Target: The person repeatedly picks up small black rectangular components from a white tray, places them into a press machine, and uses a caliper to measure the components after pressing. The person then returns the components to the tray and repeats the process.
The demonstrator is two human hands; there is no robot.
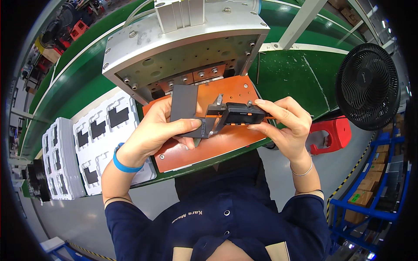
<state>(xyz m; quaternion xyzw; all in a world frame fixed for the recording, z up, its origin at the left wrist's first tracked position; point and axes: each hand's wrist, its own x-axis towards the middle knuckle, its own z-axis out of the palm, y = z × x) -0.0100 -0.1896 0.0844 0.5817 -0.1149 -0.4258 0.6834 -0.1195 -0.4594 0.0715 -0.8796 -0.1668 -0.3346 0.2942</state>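
My left hand is closed on a flat black L-shaped piece, with the thumb pressed on its lower part. My right hand pinches a digital caliper between thumb and fingers. The caliper's jaws point left and sit against the right edge of the black piece. Whether they clamp it tightly I cannot tell. Both things are held above an orange plate under a metal press frame. My left fingers are partly hidden behind the black piece.
White moulded trays with several similar black pieces lie at the left, beside a stack of trays. A black fan stands at the right, above a red stool. Blue shelving holds boxes. The press stands on a green bench.
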